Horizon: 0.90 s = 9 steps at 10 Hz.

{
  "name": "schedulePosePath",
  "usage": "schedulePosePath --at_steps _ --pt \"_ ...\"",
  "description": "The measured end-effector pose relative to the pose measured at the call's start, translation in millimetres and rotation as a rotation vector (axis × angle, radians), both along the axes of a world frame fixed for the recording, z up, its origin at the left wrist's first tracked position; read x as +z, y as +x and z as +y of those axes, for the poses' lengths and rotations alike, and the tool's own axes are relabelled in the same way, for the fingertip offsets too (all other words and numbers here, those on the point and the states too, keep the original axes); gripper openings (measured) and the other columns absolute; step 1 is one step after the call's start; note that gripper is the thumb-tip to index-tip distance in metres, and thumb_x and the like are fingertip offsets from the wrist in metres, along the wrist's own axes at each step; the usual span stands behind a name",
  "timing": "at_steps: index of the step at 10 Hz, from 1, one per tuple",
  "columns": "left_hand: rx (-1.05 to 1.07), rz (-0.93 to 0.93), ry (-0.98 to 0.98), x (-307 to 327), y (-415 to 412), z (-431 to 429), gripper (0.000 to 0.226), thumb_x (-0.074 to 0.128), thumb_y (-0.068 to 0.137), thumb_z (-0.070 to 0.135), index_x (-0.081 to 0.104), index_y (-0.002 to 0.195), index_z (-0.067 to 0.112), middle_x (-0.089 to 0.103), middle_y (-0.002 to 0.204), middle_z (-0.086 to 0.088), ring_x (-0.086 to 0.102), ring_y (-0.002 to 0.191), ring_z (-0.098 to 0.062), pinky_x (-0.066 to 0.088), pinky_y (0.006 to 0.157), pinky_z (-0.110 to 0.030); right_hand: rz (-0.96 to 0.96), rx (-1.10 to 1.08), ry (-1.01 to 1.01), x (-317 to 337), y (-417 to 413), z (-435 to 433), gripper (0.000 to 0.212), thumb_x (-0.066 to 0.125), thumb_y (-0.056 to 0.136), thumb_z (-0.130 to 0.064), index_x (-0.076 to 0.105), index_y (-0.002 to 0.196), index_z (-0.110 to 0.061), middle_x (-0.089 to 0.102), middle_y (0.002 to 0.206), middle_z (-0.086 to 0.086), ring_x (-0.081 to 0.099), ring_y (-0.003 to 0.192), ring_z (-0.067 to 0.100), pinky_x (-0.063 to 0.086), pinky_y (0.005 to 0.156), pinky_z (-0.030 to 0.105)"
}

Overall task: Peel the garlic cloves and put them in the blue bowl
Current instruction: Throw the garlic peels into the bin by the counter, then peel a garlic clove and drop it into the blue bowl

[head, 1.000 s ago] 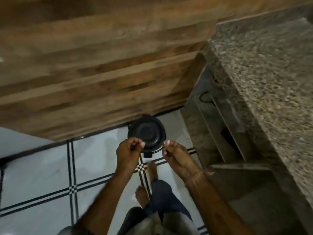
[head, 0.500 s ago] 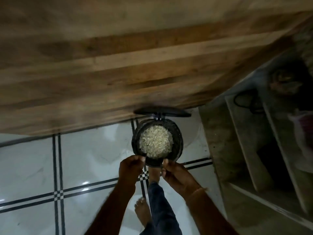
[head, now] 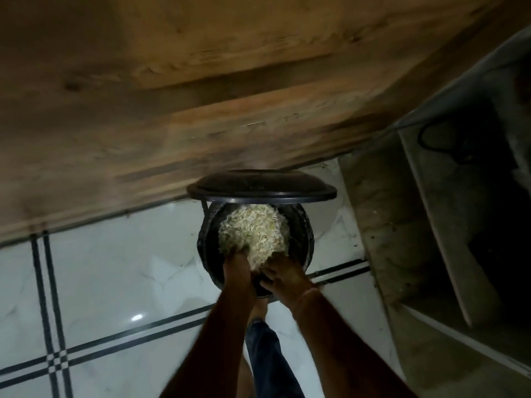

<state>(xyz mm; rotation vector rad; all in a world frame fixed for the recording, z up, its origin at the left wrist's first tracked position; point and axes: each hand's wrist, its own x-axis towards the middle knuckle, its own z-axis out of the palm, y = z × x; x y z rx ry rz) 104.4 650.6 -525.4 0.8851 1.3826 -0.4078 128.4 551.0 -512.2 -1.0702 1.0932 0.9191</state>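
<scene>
Dumping peels, by the look of it. Left hand and right hand down at the near rim of a black bin on the tiled floor, lid tipped up at the back. Heaped close to the rim with pale garlic peels.

Left fingers sunk in the heap, hidden: cannot tell if open or gripping. Right fingers curled at the rim; cannot tell whether holding anything.

No cloves, no blue bowl in view; somewhere out of frame.

To do it well:
- Release low, inside the rim, to stop light peels drifting.
- Rub fingers together to shed stuck bits.
- Press heap down lightly to let lid close.
- Foot just in front of bin, probably on a pedal; keep weight there till both hands out.
</scene>
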Motion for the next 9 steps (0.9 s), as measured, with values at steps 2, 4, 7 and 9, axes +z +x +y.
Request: schedulePosePath --at_steps 2,4,7,9 --pt "-0.24 -0.033 -0.049 86 9 -26 0.055 0.032 0.111 0.051 0.051 0.15 0.017 0.044 0.161 -0.013 0.046 0.144 -0.035 0.039 0.117 -0.048 -0.161 0.141 -0.017 53 -11 26 0.033 0.041 0.112 -0.046 0.056 0.141 -0.04 0.062 0.137 -0.004 0.06 0.124 0.016 0.046 0.103 0.033" --pt "-0.871 -0.043 0.342 132 -17 -10 0.072 0.035 0.083 0.088 0.047 0.144 0.052 0.054 0.152 0.0 0.051 0.138 -0.028 0.037 0.115 -0.053 -0.237 0.043 0.234 158 -13 -25 0.063 0.03 0.108 -0.06 0.053 0.152 -0.021 0.061 0.149 0.003 0.057 0.137 0.032 0.047 0.111 0.048" --pt "-1.149 -0.506 0.713 394 -58 -80 0.045 0.067 0.099 0.024 0.06 0.143 0.018 0.061 0.145 -0.009 0.055 0.135 -0.028 0.04 0.114 -0.035 -0.837 0.154 -0.38 382 -124 -140 0.021 0.051 0.11 -0.03 0.063 0.126 -0.038 0.065 0.126 -0.025 0.058 0.115 -0.018 0.046 0.095 0.005" --pt "-1.436 -0.885 0.683 490 -113 -202 0.038 0.068 0.099 0.028 0.062 0.137 0.023 0.06 0.141 -0.001 0.054 0.131 -0.02 0.042 0.108 -0.033 -1.046 0.068 -0.725 462 -207 -246 0.023 0.053 0.11 -0.03 0.067 0.128 -0.031 0.067 0.124 -0.02 0.062 0.117 -0.006 0.048 0.102 0.017"
